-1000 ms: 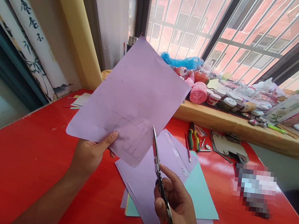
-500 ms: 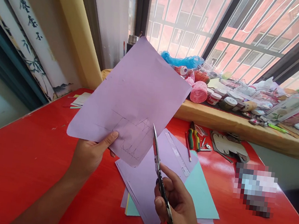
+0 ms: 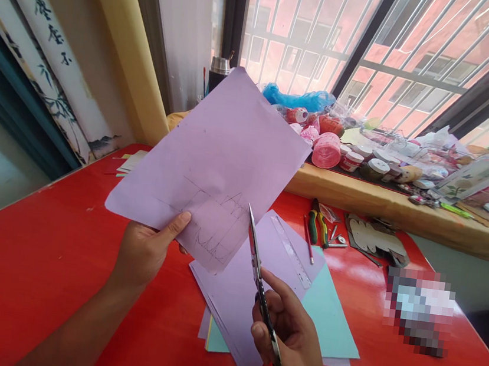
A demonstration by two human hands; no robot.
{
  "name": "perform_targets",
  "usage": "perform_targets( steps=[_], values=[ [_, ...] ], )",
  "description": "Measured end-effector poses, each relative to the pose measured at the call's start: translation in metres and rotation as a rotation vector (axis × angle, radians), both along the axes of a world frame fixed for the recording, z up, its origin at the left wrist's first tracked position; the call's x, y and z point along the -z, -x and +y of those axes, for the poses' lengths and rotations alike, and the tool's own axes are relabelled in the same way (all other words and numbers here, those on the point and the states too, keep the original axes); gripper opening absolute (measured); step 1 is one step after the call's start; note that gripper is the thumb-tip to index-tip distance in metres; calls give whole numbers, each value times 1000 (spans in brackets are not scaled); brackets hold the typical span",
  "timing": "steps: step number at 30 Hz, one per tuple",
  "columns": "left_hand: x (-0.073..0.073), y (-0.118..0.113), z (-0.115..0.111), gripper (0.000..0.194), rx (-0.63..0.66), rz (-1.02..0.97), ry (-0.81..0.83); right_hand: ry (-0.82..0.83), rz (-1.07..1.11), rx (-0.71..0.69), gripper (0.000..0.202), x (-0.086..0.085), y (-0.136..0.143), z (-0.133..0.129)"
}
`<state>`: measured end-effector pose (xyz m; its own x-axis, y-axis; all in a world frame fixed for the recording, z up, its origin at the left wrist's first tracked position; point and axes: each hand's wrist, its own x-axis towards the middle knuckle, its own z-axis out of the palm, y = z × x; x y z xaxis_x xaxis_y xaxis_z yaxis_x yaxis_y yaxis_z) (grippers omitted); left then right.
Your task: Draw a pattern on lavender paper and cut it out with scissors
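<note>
A sheet of purple paper [image 3: 231,146] is held up and tilted above the table, gripped at its lower left edge by my left hand [image 3: 147,251], thumb on the front. Pencil lines, some zigzag, are drawn over the sheet's lower part. My right hand [image 3: 286,330] grips a pair of scissors [image 3: 257,259] seen edge-on, points upward. The tips are at the sheet's right edge beside the drawn lines; whether they touch it I cannot tell. Below lie a stack of purple sheets [image 3: 229,306] and a light green sheet [image 3: 330,318], with a clear ruler [image 3: 292,251] on top.
On the red table [image 3: 58,279] to the right lie pliers [image 3: 318,225], a pencil [image 3: 309,240], a grey-white cutout [image 3: 375,240] and a blurred-out object [image 3: 418,311]. Jars, pink rolls and a blue plastic bag [image 3: 298,98] crowd the windowsill [image 3: 358,200].
The purple sheet has tilted slightly, its left corner shifting a little left and its top corner a little down. My right hand and the scissors stay almost in place.
</note>
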<state>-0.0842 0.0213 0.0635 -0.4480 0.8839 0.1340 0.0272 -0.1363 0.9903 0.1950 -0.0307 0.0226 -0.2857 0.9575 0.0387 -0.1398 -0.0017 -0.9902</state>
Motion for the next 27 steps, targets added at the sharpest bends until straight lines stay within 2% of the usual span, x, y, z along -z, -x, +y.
perform_targets(
  steps=[3,9,22,27],
  values=[
    [-1,0,0,38,11,3,-9,-9,-11,-2,64,1,-1,0],
    [-3,1,0,38,15,63,-8,33,-22,-21,70,-10,0,1],
    [0,5,2,40,16,45,5,-16,-21,-24,66,2,-3,1],
    [-2,5,1,36,-58,50,28,-21,-28,-30,65,2,-3,1]
  ],
)
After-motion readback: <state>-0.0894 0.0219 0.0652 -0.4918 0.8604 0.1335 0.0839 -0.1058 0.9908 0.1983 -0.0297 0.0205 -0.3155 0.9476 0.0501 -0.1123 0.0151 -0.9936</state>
